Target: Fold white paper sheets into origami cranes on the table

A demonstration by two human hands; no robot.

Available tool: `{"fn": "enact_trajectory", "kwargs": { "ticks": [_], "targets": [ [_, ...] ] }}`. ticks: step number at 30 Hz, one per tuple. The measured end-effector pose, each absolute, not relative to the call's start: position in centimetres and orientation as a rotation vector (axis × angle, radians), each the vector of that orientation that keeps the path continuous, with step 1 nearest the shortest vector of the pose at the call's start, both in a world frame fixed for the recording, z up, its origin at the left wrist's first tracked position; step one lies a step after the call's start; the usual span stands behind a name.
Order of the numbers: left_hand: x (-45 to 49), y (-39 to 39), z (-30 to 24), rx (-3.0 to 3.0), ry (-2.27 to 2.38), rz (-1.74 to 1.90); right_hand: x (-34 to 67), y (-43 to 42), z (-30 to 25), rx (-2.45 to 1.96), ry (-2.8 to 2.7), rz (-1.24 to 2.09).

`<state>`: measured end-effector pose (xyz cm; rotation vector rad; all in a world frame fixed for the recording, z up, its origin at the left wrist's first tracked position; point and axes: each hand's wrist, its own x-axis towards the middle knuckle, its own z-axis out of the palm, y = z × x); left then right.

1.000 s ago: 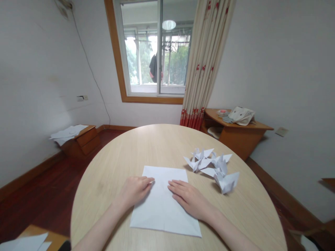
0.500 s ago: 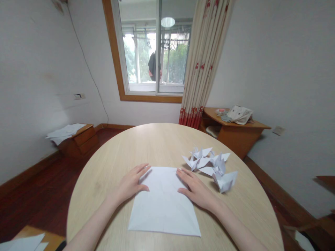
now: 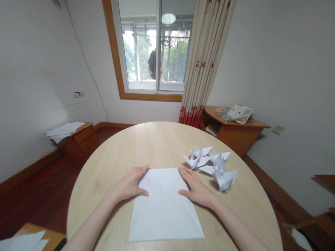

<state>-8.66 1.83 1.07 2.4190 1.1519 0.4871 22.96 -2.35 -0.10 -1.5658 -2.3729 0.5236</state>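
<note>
A white sheet of paper (image 3: pixel 164 209) lies flat on the round wooden table in front of me, with faint crease lines across it. My left hand (image 3: pixel 132 184) rests along its upper left edge, fingers stretched toward the far corner and thumb spread onto the sheet. On the opposite side, my right hand (image 3: pixel 195 186) lies along the upper right edge, its fingertips at the far right corner and its thumb on the paper. Both hands are open. Several folded white paper cranes (image 3: pixel 220 165) sit in a cluster just beyond my right hand.
The pale round table (image 3: pixel 110 150) fills the lower view. A low cabinet (image 3: pixel 85 137) with papers on it stands at left, and a corner shelf (image 3: pixel 235 137) holding a cloth bag (image 3: pixel 240 113) at right. More white sheets (image 3: pixel 23 240) lie at lower left.
The sheet has slid slightly toward me, its near edge now lower in view. The fingers of my right hand have drawn closer together. The cranes have stayed put.
</note>
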Motion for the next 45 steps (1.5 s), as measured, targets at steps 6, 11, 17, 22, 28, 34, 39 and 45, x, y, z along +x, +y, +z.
{"fn": "enact_trajectory", "kwargs": {
  "ticks": [6,11,17,22,28,34,39,45],
  "targets": [
    [-8.7,1.7,1.0,2.464,1.127,0.592,23.0,-2.3,-0.6,-1.496,-2.383,0.476],
    [-8.7,1.7,0.6,2.465,1.103,0.666,23.1,-2.4,-0.7,-1.474,-2.386,0.448],
    [-8.4,1.4,0.2,2.431,1.082,0.774,23.1,-2.4,-1.0,-1.413,-2.423,0.423],
    [-7.0,0.5,0.3,2.433,1.245,0.792,22.9,-2.3,-1.0,-1.449,-2.426,0.429],
    [-5.0,-0.9,1.0,2.443,1.464,0.643,22.8,-2.3,-0.8,-1.478,-2.434,0.436],
    [-4.9,-0.9,1.1,2.423,1.477,0.578,22.9,-2.0,-0.6,-1.405,-2.446,0.462],
    [-5.3,-0.5,0.6,2.413,1.404,0.613,22.7,-1.9,-0.1,-1.430,-2.408,0.500],
    [-5.8,0.0,0.5,2.367,1.295,0.596,22.2,-2.5,0.9,-1.402,-2.307,0.542]
  ]
}}
